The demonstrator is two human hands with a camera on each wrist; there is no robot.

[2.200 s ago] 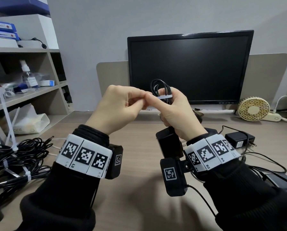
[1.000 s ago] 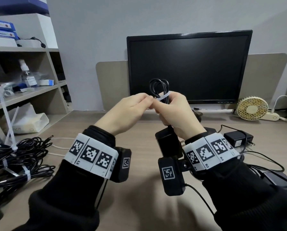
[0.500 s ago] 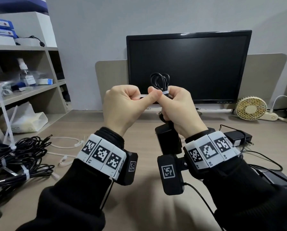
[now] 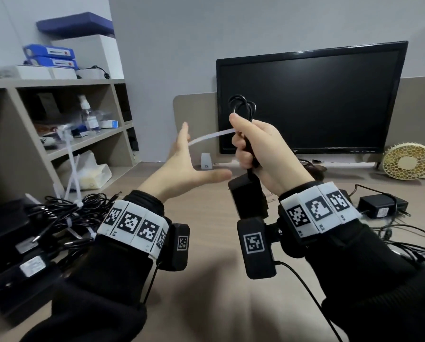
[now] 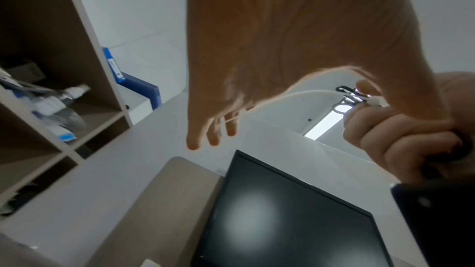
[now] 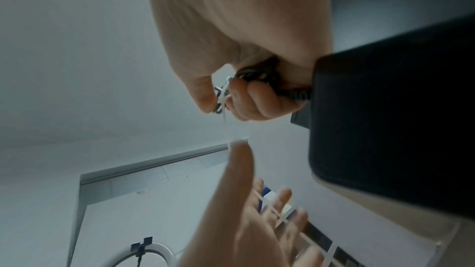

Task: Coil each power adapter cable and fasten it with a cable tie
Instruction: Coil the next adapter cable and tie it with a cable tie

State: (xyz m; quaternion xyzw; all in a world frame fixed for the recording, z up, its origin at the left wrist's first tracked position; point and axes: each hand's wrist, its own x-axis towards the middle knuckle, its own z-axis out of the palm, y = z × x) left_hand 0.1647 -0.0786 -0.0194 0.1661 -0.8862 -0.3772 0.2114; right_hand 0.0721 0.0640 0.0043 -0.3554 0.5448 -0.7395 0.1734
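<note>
The right hand grips the coiled adapter cable, its black adapter block hanging just below the fist. The cable tie is cinched at the thumb, its tail reaching to the left hand, spread, fingers straight. To finish well, I'd check the tie is snug, then lay the bundle aside. No readable writing; the wristbands' small characters are too small to tell.
</note>
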